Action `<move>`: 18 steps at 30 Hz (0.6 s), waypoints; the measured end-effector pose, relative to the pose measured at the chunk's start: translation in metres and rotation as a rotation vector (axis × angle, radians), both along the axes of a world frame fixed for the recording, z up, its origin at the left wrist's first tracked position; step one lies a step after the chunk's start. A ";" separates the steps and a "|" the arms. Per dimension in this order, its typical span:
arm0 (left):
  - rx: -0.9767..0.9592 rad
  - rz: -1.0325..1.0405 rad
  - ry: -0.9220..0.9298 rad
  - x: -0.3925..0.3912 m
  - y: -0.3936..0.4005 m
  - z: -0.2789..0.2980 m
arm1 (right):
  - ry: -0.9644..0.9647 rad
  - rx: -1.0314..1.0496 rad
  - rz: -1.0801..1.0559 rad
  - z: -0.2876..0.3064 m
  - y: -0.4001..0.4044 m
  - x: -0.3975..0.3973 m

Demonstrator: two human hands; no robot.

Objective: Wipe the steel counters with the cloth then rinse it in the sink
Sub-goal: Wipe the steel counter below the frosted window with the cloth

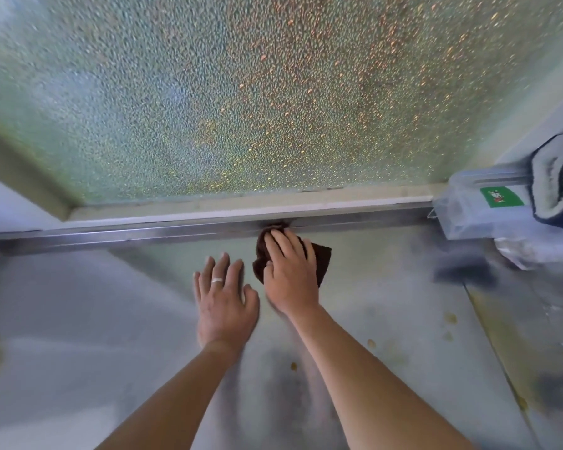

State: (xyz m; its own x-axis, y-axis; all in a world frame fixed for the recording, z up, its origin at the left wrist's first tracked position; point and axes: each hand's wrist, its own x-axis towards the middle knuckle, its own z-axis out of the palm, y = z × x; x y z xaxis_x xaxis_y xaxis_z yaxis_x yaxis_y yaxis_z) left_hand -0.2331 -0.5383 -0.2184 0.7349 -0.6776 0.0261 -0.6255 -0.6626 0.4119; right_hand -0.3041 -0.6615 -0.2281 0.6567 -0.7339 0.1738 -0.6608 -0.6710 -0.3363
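Observation:
A dark brown cloth (322, 254) lies on the steel counter (111, 319), pushed up against the raised back edge (143, 233) under the window. My right hand (290, 271) presses flat on top of the cloth, covering most of it. Just left of it, my left hand (223, 297) rests flat on the bare counter with its fingers spread and a ring on one finger; it holds nothing. No sink is in view.
A frosted, pebbled window pane (257, 92) fills the wall behind the counter. At the right stand a clear plastic box with a green label (488, 203) and a folded blue-and-white towel (556, 177). Yellowish spots (449, 319) and a seam mark the counter at the right.

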 end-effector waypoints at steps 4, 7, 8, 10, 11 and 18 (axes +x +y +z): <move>-0.123 -0.046 0.159 0.006 0.015 0.004 | 0.008 0.071 0.101 0.006 0.002 -0.006; -0.089 -0.078 0.065 0.015 0.042 0.005 | 0.041 0.117 0.272 0.014 0.013 -0.030; -0.052 -0.060 0.002 0.017 0.051 0.005 | 0.052 0.077 0.294 0.015 0.018 -0.041; 0.031 -0.012 -0.081 0.022 0.066 0.002 | 0.085 -0.045 0.221 0.013 0.023 -0.062; 0.059 0.015 -0.097 0.024 0.070 0.001 | 0.097 -0.075 0.118 0.011 0.024 -0.068; 0.123 0.066 -0.061 0.025 0.067 -0.003 | 0.076 -0.068 -0.045 0.000 0.001 -0.027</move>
